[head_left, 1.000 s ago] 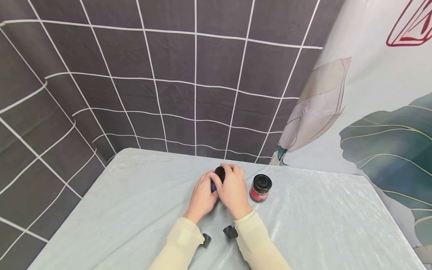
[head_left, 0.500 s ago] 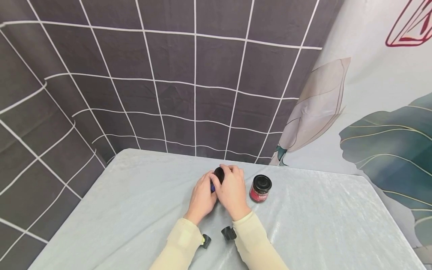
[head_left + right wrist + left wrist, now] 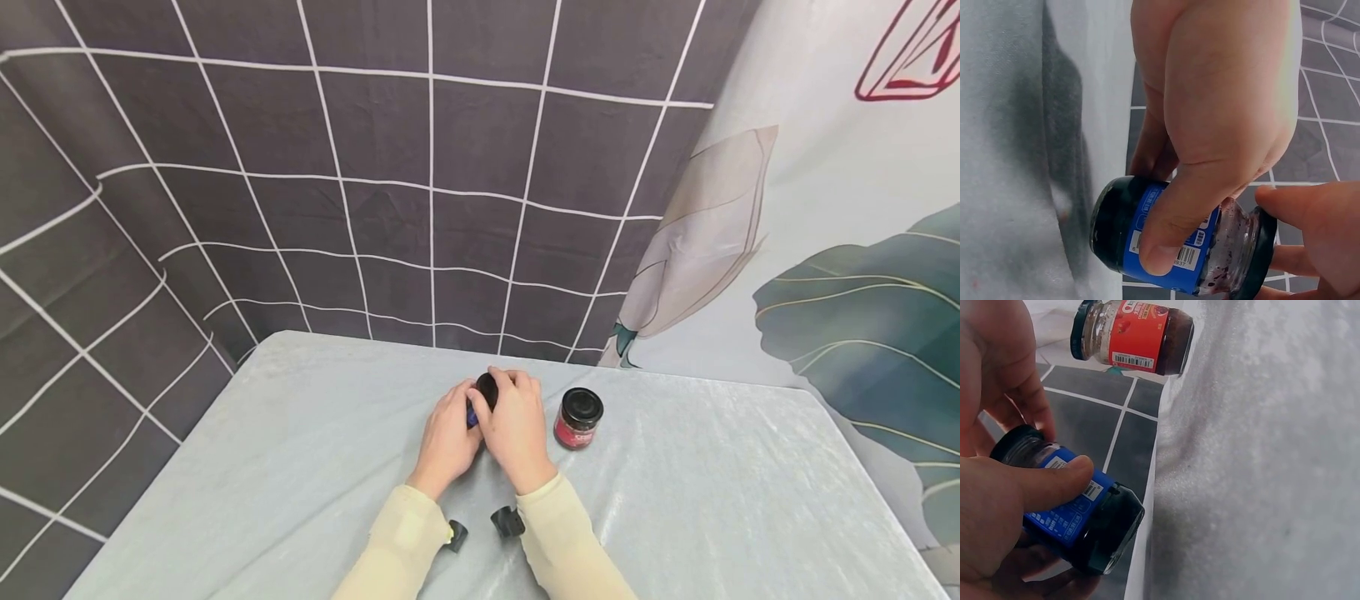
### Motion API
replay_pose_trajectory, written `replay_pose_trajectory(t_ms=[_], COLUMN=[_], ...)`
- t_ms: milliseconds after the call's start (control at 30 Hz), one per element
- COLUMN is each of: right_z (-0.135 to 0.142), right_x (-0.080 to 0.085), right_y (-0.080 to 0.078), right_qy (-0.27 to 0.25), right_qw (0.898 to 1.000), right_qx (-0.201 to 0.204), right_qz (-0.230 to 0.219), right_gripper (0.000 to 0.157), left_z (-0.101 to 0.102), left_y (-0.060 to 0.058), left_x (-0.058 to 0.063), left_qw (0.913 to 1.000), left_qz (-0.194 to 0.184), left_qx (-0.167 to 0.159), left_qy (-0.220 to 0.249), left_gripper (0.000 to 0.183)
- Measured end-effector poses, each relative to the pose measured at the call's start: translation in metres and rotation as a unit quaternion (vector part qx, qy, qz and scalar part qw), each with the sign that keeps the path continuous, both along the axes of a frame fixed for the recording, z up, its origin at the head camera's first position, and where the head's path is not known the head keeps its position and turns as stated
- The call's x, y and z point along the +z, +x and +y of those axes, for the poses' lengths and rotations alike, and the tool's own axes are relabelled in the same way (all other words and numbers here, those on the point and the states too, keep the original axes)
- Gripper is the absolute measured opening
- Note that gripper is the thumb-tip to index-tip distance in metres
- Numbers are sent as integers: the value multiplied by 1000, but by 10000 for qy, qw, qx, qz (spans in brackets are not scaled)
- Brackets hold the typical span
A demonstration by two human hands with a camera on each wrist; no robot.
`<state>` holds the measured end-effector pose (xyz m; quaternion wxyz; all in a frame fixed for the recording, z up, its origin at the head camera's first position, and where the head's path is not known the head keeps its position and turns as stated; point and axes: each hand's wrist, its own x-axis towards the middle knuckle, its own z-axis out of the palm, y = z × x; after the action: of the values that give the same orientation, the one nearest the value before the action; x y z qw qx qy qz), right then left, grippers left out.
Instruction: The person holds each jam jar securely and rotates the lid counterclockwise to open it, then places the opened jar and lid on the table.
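A glass jar with a blue label [image 3: 1063, 519] and dark contents is held at a tilt between the two hands. My left hand [image 3: 448, 433] grips its body, with the thumb lying across the label. My right hand [image 3: 517, 429] holds the black lid [image 3: 1262, 253] with its fingers around the rim; the lid sits on the jar's mouth. In the head view, both hands hide most of the jar. Whether its base touches the cloth is hard to tell. To the right of the right hand, a second jar with a red label [image 3: 576, 432] and a black lid stands upright.
A pale grey cloth [image 3: 712, 483] covers the table, with a few creases. Behind it hangs a dark curtain with white grid lines [image 3: 390, 208], and a leaf-patterned curtain [image 3: 825, 250] hangs at the right. Black wrist-worn devices [image 3: 507, 522] show by both sleeves.
Both hands stay on the blue-labelled jar in nearly the same place. The right wrist has shifted slightly to the left. The red-labelled jar has not moved.
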<state>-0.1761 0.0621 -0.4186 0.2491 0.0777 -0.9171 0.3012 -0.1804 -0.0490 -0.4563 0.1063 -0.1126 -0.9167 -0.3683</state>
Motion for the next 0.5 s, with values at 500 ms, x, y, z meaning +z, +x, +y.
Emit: replay_pose_trajectory(t_ms=[500], right_z=[2], right_x=[-2], right_y=[1], right_qy=[-83], right_qw=[10000], right_qx=[43], right_qz=[18], right_gripper=[41], left_z=[0], left_y=[-1], left_x=[-2], left_qw=[9996], left_qz=[277], left_qx=[-41], left_qy=[1], left_gripper=[53])
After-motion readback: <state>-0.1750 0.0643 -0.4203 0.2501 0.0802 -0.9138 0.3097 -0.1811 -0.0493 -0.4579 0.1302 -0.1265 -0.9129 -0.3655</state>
